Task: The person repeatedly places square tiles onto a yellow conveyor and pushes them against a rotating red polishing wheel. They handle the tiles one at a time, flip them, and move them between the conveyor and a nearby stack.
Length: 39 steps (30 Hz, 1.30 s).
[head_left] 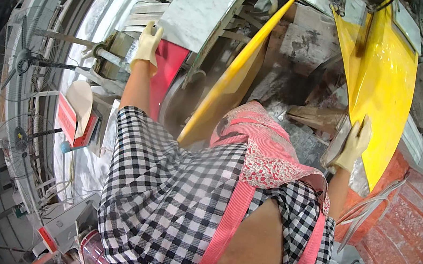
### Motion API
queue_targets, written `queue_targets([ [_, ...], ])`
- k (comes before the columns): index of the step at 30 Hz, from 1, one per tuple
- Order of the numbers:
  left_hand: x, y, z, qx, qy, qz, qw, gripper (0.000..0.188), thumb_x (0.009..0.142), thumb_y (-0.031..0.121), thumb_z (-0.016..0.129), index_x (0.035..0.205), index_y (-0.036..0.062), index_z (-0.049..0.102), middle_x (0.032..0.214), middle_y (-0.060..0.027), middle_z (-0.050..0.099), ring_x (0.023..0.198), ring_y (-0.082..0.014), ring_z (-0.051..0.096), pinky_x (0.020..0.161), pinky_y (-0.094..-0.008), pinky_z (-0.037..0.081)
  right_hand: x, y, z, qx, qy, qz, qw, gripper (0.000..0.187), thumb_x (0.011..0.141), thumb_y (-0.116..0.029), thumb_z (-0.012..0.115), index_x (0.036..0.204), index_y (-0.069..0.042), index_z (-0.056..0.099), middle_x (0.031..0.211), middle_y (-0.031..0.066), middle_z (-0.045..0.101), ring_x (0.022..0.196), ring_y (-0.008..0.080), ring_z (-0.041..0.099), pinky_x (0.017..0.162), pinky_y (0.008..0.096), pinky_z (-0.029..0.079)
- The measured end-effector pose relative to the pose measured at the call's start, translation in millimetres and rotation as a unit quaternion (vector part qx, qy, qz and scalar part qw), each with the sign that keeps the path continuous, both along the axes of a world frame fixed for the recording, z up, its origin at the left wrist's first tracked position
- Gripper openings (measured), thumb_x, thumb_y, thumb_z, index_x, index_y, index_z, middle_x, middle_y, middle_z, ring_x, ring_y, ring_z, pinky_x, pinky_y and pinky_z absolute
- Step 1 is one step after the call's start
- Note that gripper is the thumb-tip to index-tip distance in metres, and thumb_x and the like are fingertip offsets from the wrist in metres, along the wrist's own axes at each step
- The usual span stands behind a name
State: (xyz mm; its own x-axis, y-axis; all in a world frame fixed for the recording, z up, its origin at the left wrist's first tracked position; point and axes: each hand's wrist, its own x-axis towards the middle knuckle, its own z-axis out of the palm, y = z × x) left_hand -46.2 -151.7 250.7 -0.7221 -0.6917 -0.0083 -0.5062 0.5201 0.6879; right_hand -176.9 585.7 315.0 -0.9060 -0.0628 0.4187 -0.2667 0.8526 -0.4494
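My left hand (pixel 148 47), in a pale cream glove, rests at the corner of a white marbled board (pixel 199 6), its fingers slightly bent and apart. A red panel (pixel 167 72) hangs below that board, right beside the hand. On the other side, my right hand (pixel 354 145), gloved alike, lies with extended fingers against the lower part of a glossy yellow sheet (pixel 384 75). A greyish rounded piece (pixel 336 143) shows beside the palm; whether the hand touches it, I cannot tell. Another yellow sheet (pixel 236 68), seen nearly edge-on, slants between my arms.
Dusty machine parts (pixel 310 43) lie between the yellow sheets. Fans (pixel 24 60) stand at the left, near a red box (pixel 75 123) with a pale oval piece on it. Pale straps (pixel 154 0) run beside the board. Loose cords (pixel 370 211) hang over reddish boards (pixel 403 229) at right.
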Motion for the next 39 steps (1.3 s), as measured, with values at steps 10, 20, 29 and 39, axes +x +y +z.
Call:
queue_targets([
  [10,-32.1,32.6,74.0,0.148,-0.251,-0.066,0.954,0.093,0.088,0.064,0.066,0.148,-0.0028,0.045,0.124,-0.0151,0.064,0.108,-0.0236,0.062,0.092,-0.0313,0.050,90.9,27.9,-16.3,0.051,0.072,-0.024,0.996,0.035,0.097,-0.004,0.060,0.131,0.005,0.062,0.132,0.0252,0.064,0.125,0.0397,0.059,0.110,0.0449,0.041],
  [20,-34.6,97.4,183.7,0.100,-0.113,-0.120,0.981,0.054,0.095,0.045,0.069,0.117,-0.0040,0.065,0.098,-0.0082,0.067,0.084,-0.0169,0.060,0.077,-0.0349,0.050,101.3,39.7,-25.0,-0.015,0.038,-0.079,0.996,0.037,0.093,-0.010,0.064,0.128,0.001,0.064,0.132,0.0215,0.064,0.127,0.0391,0.056,0.112,0.0449,0.040],
  [29,-54.1,149.5,225.0,0.183,0.091,-0.126,0.971,0.051,0.096,0.040,0.071,0.122,-0.0035,0.066,0.112,-0.0103,0.071,0.103,-0.0173,0.067,0.090,-0.0329,0.053,87.6,42.2,-8.0,-0.239,0.049,-0.077,0.967,0.031,0.096,-0.006,0.062,0.125,0.005,0.065,0.131,0.0196,0.067,0.129,0.0332,0.059,0.110,0.0400,0.044],
  [39,-128.1,505.8,56.8,0.540,0.093,-0.283,0.787,0.033,0.098,0.026,0.068,0.119,-0.0002,0.069,0.112,-0.0100,0.072,0.096,-0.0191,0.069,0.076,-0.0324,0.056,54.0,73.2,14.2,-0.229,0.041,-0.085,0.969,0.034,0.097,-0.012,0.063,0.127,0.003,0.065,0.133,0.0225,0.064,0.129,0.0350,0.059,0.110,0.0412,0.044],
])
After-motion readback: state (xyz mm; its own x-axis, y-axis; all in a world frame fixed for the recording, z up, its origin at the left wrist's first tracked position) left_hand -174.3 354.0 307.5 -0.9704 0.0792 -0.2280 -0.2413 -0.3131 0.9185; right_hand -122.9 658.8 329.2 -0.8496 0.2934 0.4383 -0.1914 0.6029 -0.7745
